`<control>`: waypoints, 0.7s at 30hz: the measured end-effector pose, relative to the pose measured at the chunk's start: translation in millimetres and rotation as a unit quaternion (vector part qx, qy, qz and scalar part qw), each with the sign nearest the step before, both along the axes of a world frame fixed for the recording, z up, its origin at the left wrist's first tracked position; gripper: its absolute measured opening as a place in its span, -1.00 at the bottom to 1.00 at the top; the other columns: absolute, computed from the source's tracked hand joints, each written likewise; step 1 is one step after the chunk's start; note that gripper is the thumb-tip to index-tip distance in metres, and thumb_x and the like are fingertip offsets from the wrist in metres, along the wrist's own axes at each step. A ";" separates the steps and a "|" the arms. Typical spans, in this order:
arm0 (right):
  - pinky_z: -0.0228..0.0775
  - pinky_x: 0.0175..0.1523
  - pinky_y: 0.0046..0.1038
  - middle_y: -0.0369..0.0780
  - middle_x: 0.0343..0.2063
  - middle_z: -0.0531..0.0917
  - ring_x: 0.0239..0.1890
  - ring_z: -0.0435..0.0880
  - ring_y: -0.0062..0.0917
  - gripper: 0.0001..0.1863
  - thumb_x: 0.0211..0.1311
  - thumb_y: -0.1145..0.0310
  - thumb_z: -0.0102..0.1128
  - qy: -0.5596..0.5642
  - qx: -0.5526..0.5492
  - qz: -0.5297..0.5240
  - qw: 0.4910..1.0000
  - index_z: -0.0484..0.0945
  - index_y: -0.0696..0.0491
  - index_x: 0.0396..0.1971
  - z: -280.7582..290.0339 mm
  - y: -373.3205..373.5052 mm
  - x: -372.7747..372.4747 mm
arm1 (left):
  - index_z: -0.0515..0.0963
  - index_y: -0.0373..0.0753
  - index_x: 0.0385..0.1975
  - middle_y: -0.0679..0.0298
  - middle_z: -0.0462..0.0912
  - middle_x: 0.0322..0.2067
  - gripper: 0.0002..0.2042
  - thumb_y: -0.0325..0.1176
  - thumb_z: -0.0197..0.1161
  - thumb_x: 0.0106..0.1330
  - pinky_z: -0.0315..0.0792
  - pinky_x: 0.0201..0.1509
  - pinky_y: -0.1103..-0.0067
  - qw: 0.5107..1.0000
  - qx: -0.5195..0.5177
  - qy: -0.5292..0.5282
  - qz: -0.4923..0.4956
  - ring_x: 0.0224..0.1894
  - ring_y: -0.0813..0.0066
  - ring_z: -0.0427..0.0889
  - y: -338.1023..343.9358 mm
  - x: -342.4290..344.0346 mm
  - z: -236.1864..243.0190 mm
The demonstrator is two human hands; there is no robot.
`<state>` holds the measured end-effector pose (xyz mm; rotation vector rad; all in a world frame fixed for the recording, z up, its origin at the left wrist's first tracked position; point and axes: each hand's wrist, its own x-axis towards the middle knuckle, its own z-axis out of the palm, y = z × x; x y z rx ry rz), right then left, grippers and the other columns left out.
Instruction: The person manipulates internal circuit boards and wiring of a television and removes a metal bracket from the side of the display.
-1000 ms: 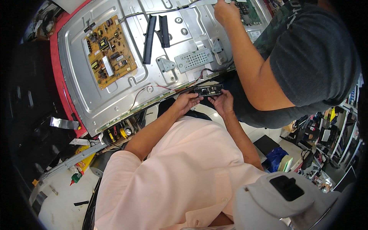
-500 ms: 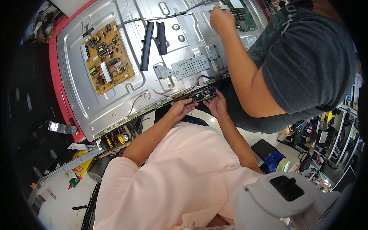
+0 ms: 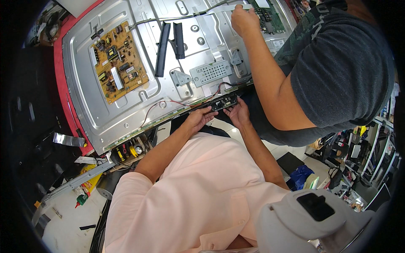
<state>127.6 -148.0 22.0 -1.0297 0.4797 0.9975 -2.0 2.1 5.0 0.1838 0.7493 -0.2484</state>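
At the near edge of a large silver metal TV back panel [image 3: 139,114], a narrow black electronic module [image 3: 224,103] with small parts on it is held in both hands. My left hand [image 3: 197,119] pinches its left end between thumb and fingers. Around its right end, the fingers of my right hand [image 3: 239,113] are closed. Thin red and black wires [image 3: 177,103] run across the panel toward the module. A perforated metal box [image 3: 211,73] sits on the panel just beyond my hands.
A tan power board [image 3: 120,63] and two black strips [image 3: 162,49] lie on the panel. To the right, a co-worker's arm [image 3: 268,80] reaches across toward a green circuit board [image 3: 272,19]. A screwdriver [image 3: 79,132] lies at the left on the red edge.
Almost nothing differs. My hands keep their hold on the module, and the co-worker's arm stays over the panel.
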 end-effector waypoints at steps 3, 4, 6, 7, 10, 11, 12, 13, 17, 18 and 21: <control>0.32 -0.14 -0.36 -0.29 -0.25 0.47 -0.18 0.44 -0.50 -0.67 0.28 0.05 -0.14 0.015 -0.011 -0.001 1.000 0.37 -0.04 -0.14 0.5 2.4 1.7 | 0.36 -0.32 -0.14 0.10 0.55 -0.27 -0.79 -0.37 0.05 0.31 0.47 -0.27 0.66 1.000 0.014 -0.013 0.014 -0.21 0.40 0.57 -1.8 1.0 -2.9; 0.31 -0.13 -0.36 -0.29 -0.25 0.46 -0.18 0.44 -0.50 -0.66 0.27 0.03 -0.12 0.016 -0.009 -0.001 1.000 0.37 -0.04 -0.14 0.6 2.9 1.9 | 0.36 -0.32 -0.13 0.11 0.55 -0.26 -0.78 -0.37 0.05 0.31 0.47 -0.26 0.65 1.000 0.012 -0.014 0.014 -0.19 0.40 0.57 -1.9 1.1 -4.2; 0.31 -0.13 -0.36 -0.28 -0.25 0.46 -0.18 0.43 -0.49 -0.64 0.27 0.01 -0.10 0.017 -0.006 -0.001 1.000 0.36 -0.04 -0.13 1.0 3.7 2.5 | 0.36 -0.32 -0.10 0.13 0.55 -0.25 -0.77 -0.37 0.05 0.31 0.47 -0.26 0.65 1.000 0.007 -0.017 0.013 -0.17 0.40 0.57 -2.1 1.6 -6.3; 0.31 -0.13 -0.36 -0.28 -0.25 0.46 -0.18 0.43 -0.49 -0.63 0.26 0.00 -0.09 0.016 -0.007 -0.001 1.000 0.36 -0.04 -0.13 1.3 3.9 2.9 | 0.37 -0.31 -0.11 0.13 0.55 -0.25 -0.77 -0.37 0.06 0.30 0.47 -0.26 0.65 1.000 0.006 -0.017 0.013 -0.17 0.40 0.57 -2.5 1.7 -7.2; 0.31 -0.13 -0.37 -0.28 -0.25 0.46 -0.18 0.43 -0.49 -0.62 0.24 -0.02 -0.05 0.013 -0.006 0.000 1.000 0.37 -0.04 -0.13 3.7 7.4 3.8 | 0.37 -0.31 -0.11 0.13 0.55 -0.25 -0.77 -0.37 0.07 0.30 0.46 -0.25 0.65 1.000 0.004 -0.015 0.018 -0.17 0.40 0.57 -2.9 1.9 -7.1; 0.31 -0.14 -0.37 -0.27 -0.26 0.46 -0.19 0.43 -0.49 -0.61 0.24 -0.02 -0.05 0.013 -0.005 -0.001 1.000 0.37 -0.04 -0.13 2.7 7.7 4.6 | 0.38 -0.31 -0.12 0.13 0.55 -0.25 -0.77 -0.37 0.07 0.30 0.46 -0.25 0.64 1.000 0.002 -0.014 0.020 -0.17 0.40 0.57 -3.5 2.5 -7.0; 0.32 -0.14 -0.37 -0.27 -0.26 0.46 -0.19 0.43 -0.49 -0.61 0.23 -0.02 -0.04 0.012 -0.004 -0.002 1.000 0.37 -0.03 -0.13 1.9 7.7 5.5 | 0.38 -0.31 -0.12 0.13 0.55 -0.25 -0.77 -0.37 0.08 0.29 0.46 -0.25 0.64 1.000 0.000 -0.014 0.023 -0.17 0.40 0.57 -3.8 3.1 -7.0; 0.32 -0.14 -0.37 -0.27 -0.26 0.46 -0.19 0.44 -0.49 -0.61 0.23 -0.02 -0.04 0.011 -0.006 -0.001 1.000 0.37 -0.03 -0.13 1.3 7.3 6.5 | 0.38 -0.30 -0.12 0.14 0.55 -0.25 -0.78 -0.37 0.08 0.29 0.46 -0.25 0.64 1.000 -0.003 -0.016 0.023 -0.17 0.40 0.57 -4.0 3.7 -7.0; 0.32 -0.14 -0.36 -0.27 -0.28 0.46 -0.20 0.44 -0.49 -0.63 0.23 0.01 -0.04 0.012 -0.004 0.000 1.000 0.38 -0.02 -0.14 3.4 9.2 7.5 | 0.39 -0.30 -0.13 0.14 0.54 -0.22 -0.78 -0.37 0.09 0.28 0.46 -0.24 0.63 0.999 -0.014 -0.020 0.029 -0.16 0.38 0.56 -3.1 3.2 -7.2; 0.32 -0.14 -0.36 -0.27 -0.28 0.46 -0.20 0.44 -0.49 -0.63 0.23 0.02 -0.04 0.014 -0.002 0.000 1.000 0.38 -0.02 -0.14 4.6 10.2 7.5 | 0.40 -0.29 -0.13 0.14 0.54 -0.21 -0.78 -0.37 0.09 0.28 0.46 -0.23 0.62 0.999 -0.017 -0.021 0.031 -0.15 0.37 0.56 -2.7 2.7 -7.1; 0.33 -0.14 -0.36 -0.27 -0.29 0.47 -0.20 0.44 -0.49 -0.66 0.24 0.05 -0.05 0.028 -0.006 -0.005 1.000 0.39 -0.01 -0.16 5.7 11.1 7.8 | 0.40 -0.29 -0.14 0.15 0.54 -0.20 -0.79 -0.39 0.11 0.27 0.46 -0.21 0.61 0.998 -0.032 -0.019 0.050 -0.13 0.34 0.55 -2.6 -1.4 -3.3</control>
